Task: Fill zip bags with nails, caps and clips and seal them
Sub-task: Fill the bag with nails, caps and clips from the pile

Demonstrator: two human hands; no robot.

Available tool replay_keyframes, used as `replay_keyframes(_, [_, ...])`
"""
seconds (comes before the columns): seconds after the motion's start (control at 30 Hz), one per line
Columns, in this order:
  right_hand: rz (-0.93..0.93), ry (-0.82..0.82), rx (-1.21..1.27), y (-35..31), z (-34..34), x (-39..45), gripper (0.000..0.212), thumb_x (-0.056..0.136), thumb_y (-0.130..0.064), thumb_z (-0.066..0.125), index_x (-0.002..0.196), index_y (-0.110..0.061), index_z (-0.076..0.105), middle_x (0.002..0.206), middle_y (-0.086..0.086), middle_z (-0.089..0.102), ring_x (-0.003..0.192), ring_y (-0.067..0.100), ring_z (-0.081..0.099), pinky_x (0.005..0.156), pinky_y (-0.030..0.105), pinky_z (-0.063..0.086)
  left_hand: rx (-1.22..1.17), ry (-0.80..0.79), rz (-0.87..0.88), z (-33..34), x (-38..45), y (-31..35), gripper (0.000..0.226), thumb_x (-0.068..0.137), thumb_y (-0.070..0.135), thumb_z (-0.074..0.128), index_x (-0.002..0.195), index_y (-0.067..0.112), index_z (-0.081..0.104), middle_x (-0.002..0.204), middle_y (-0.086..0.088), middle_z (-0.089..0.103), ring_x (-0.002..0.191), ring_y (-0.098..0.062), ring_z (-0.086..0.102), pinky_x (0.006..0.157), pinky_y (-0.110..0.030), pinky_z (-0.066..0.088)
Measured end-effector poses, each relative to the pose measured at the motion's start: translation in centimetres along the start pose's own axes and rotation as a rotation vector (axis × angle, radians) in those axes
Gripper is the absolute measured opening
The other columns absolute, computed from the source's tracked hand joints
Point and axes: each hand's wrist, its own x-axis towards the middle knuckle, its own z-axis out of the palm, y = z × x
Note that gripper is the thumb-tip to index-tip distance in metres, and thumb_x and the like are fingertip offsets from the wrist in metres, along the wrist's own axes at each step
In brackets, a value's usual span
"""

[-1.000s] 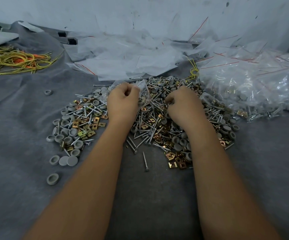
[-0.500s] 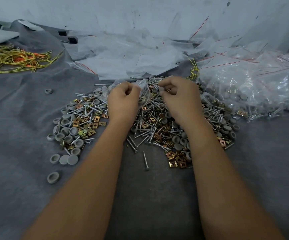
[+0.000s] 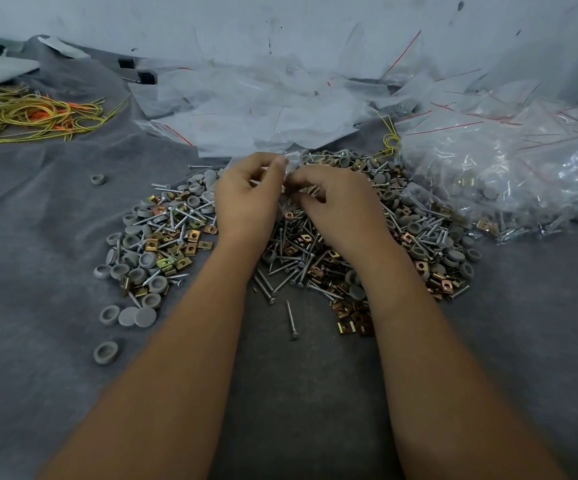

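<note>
small zip bag (image 3: 289, 174) pinched between left hand (image 3: 246, 202) and right hand (image 3: 337, 206), over loose pile (image 3: 315, 244) at desk middle. risk: seal left partly open, contents spilled back if grip slackened.

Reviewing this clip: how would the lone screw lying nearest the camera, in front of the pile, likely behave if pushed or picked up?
The lone screw looks like stiff metal, so it should not bend. Its round shank would probably let it roll, curving around its wider head, though the grey felt cloth may damp that. Being thin and flat on the cloth, it likely needs a fingertip pinch.
</note>
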Motion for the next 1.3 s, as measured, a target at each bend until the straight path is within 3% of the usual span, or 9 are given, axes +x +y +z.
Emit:
replay_keyframes(0.17, [-0.003,0.157,0.058,-0.1,0.2,-0.1,0.01,0.087,-0.027,0.069,0.097,-0.028,0.069,0.083,-0.018,0.065,0.072,-0.006,0.056,0.065,0.02,0.046,-0.027,-0.039,0.02,0.0,-0.1,0.0,0.013,0.094,0.013,0.059,0.089,0.01,0.071,0.051,0.013,0.057,0.046,0.002,0.05,0.048,-0.014,0.041])
replay_keyframes(0.4, [0.199,0.412,0.19,0.7,-0.9,0.4,0.011,0.095,-0.021,0.056,0.097,-0.026,0.066,0.087,-0.014,0.064,0.071,0.004,0.057,0.067,0.037,0.053,-0.02,0.076,-0.075,0.0,0.3,-0.4,0.016,0.096,0.015,0.056,0.093,0.007,0.069,0.056,0.009,0.047,0.038,0.002,0.039,0.041,-0.011,0.032])
replay_keyframes(0.47, [0.29,0.33,0.103,1.5,-1.3,0.4,0.024,0.096,-0.016,0.05,0.112,-0.029,0.062,0.103,-0.011,0.064,0.083,0.006,0.059,0.075,0.037,0.053,-0.022,0.077,-0.1,0.0,0.4,-0.5,0.015,0.097,0.014,0.055,0.094,0.006,0.068,0.054,0.01,0.046,0.036,0.001,0.038,0.04,-0.011,0.03])
replay_keyframes(0.57, [0.286,0.002,-0.082,2.2,-1.4,0.2,0.041,0.097,-0.015,0.046,0.133,-0.032,0.056,0.136,-0.002,0.056,0.125,0.024,0.048,0.103,0.044,0.042,-0.003,0.067,-0.099,0.0,0.3,-0.5,0.016,0.097,0.014,0.056,0.095,0.004,0.068,0.047,0.014,0.048,0.035,0.001,0.04,0.038,-0.011,0.031])
replay_keyframes(0.67, [0.209,-0.262,-0.394,2.0,-0.9,0.1,0.043,0.098,-0.02,0.039,0.134,-0.035,0.056,0.142,-0.004,0.052,0.134,0.031,0.033,0.11,0.045,0.029,0.02,0.059,-0.098,0.0,0.3,-0.6,0.016,0.096,0.015,0.056,0.092,0.005,0.068,0.045,0.015,0.048,0.037,0.002,0.041,0.039,-0.011,0.033])
replay_keyframes(0.83, [0.245,-0.185,-0.249,2.0,-1.0,0.2,0.04,0.094,-0.007,0.047,0.119,-0.029,0.069,0.126,0.009,0.062,0.124,0.026,0.047,0.102,0.04,0.043,0.038,0.058,-0.115,0.0,0.4,-0.8,0.017,0.095,0.016,0.055,0.094,0.007,0.07,0.055,0.011,0.051,0.039,0.002,0.042,0.04,-0.013,0.034])
replay_keyframes(1.1, [0.271,0.022,-0.058,1.3,-1.4,0.1,0.023,0.087,-0.01,0.061,0.098,-0.024,0.075,0.097,-0.006,0.072,0.08,0.007,0.059,0.076,0.025,0.048,0.048,0.044,-0.12,0.0,0.5,-0.8,0.017,0.094,0.016,0.055,0.096,0.008,0.07,0.06,0.007,0.052,0.041,0.002,0.042,0.04,-0.012,0.036])
replay_keyframes(1.2, [0.273,0.122,0.092,0.9,-1.4,0.1,0.017,0.086,-0.011,0.064,0.09,-0.025,0.074,0.082,-0.012,0.068,0.075,0.005,0.062,0.075,0.027,0.054,0.053,0.04,-0.123,0.0,0.4,-0.7,0.017,0.094,0.016,0.055,0.096,0.008,0.07,0.059,0.007,0.053,0.042,0.001,0.044,0.042,-0.013,0.037])
replay_keyframes(1.3, [0.179,0.221,0.297,-0.1,-1.4,0.1,0.013,0.083,-0.012,0.07,0.082,-0.025,0.072,0.073,-0.014,0.067,0.069,-0.003,0.061,0.063,0.015,0.049,0.059,0.026,-0.113,0.0,0.3,-0.6,0.016,0.095,0.017,0.055,0.096,0.009,0.07,0.062,0.007,0.055,0.043,0.003,0.046,0.042,-0.014,0.04])
